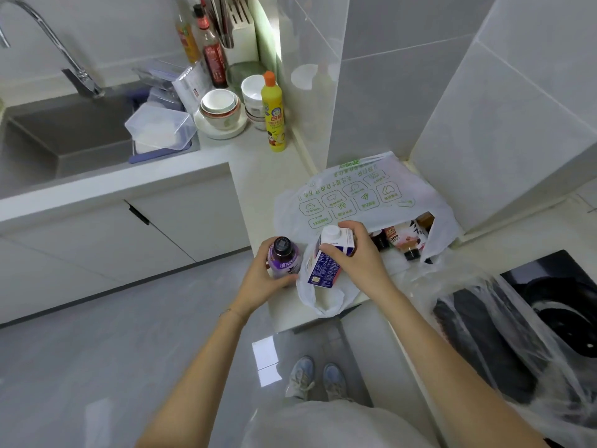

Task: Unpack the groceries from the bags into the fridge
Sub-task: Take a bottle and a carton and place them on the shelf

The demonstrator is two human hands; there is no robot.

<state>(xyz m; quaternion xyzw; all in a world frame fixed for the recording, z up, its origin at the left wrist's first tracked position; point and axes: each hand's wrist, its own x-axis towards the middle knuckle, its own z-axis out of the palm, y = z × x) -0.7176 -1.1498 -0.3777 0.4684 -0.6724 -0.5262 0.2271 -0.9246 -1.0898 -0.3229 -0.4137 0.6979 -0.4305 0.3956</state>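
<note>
The left grip point(258, 281) is curled round a purple bottle point(284, 257) with a dark cap, held upright just off the bench point(258, 176) edge, at the centre of the frame. Just right of it, the right grip point(358, 257) clasps a white-and-blue carton point(328, 258) near its top, fingers wrapped over the shoulder beside the white cap. The carton tilts a little and sits above the loose mouth of a white bag point(355, 195) with green print. Bottle and carton are close together; whether they touch I cannot tell.

The bag lies on the bench in the corner against the tiled wall, right of centre. Its open side shows more bottles point(400, 242) lying inside, just beyond the right grip. At lower right a clear bag point(484, 321) holds something dark, next to a black hob point(555, 286).

At upper left is a sink point(64, 134) with a tap point(48, 43). Right of the sink stand a clear box point(160, 127), stacked bowls point(219, 106) and a yellow bottle point(273, 114). Behind them are sauce bottles point(210, 50). Below, shoes point(316, 376) stand on the grey floor point(129, 334).
</note>
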